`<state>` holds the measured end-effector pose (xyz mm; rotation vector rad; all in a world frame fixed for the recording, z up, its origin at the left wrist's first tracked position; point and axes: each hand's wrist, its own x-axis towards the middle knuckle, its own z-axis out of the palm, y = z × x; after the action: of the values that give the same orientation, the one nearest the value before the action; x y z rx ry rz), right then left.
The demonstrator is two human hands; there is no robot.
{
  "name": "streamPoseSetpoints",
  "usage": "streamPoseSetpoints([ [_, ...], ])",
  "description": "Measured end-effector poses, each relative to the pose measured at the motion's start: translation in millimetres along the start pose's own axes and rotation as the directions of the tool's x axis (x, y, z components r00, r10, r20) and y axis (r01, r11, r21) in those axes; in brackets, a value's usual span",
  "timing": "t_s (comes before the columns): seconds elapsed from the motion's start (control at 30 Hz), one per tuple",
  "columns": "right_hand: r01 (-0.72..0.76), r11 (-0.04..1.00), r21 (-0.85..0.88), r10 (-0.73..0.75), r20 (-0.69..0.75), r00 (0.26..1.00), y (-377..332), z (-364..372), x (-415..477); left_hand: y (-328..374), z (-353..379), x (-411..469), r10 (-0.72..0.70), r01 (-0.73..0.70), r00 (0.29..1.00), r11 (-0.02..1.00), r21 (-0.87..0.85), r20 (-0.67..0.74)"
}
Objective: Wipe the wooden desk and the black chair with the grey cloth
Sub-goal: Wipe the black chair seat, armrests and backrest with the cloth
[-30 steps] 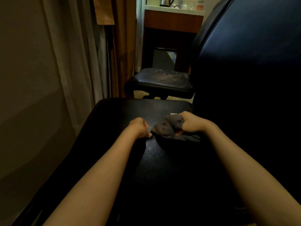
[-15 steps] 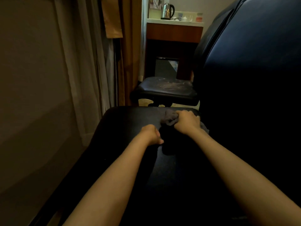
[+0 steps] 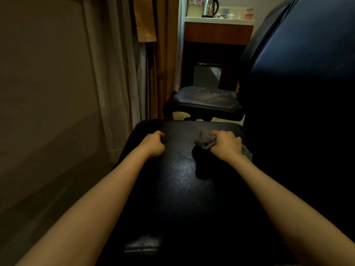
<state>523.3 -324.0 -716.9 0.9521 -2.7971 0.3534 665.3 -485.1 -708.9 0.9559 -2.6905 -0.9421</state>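
Since the frame half a second ago, the left hand (image 3: pixel 153 144) has shifted left, away from the right hand (image 3: pixel 226 145), which stays at the far right of the seat. I read the left grip as a closed fist with nothing in it, set on the seat of the black chair (image 3: pixel 182 179). The right grip is closed around the grey cloth (image 3: pixel 205 141), fingers curled over a bunched wad. The cloth lies on the seat near its far edge, just beside the backrest (image 3: pixel 297 93) at right; a loose end shows on the right side of the hand. Beyond the seat stands a second chair (image 3: pixel 205 102) with a scuffed cushion. Farther off, a kettle (image 3: pixel 209 7) stands on a wood-fronted desk (image 3: pixel 217 32). Curtains (image 3: pixel 115 73) hang at left.
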Motion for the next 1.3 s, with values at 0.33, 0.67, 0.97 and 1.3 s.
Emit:
streamPoseSetpoints([
  [0.33, 0.313, 0.937, 0.152, -0.331, 0.106, 0.938, -69.5, 7.2, -28.0, -70.5, -6.6, -28.2, -0.540, 0.531, 0.839, 0.784, -0.321, 0.068],
  [0.67, 0.257, 0.927, 0.273, -0.337, 0.309, 0.889, -66.9, -11.8, -16.2, -53.9, -4.5, -54.6, -0.574, 0.572, 0.817, 0.791, -0.215, 0.061],
  [0.97, 0.293, 0.903, 0.314, -0.376, 0.244, 0.894, -89.7, -15.0, -29.3, -47.9, -15.4, -97.2, -0.602, 0.639, 0.738, 0.769, -0.029, 0.306],
  [1.3, 0.254, 0.907, 0.334, -0.362, 0.317, 0.877, -64.0, -25.0, -50.8, -13.5, -5.9, -87.7, -0.303, 0.321, 0.947, 0.902, 0.287, -0.106],
])
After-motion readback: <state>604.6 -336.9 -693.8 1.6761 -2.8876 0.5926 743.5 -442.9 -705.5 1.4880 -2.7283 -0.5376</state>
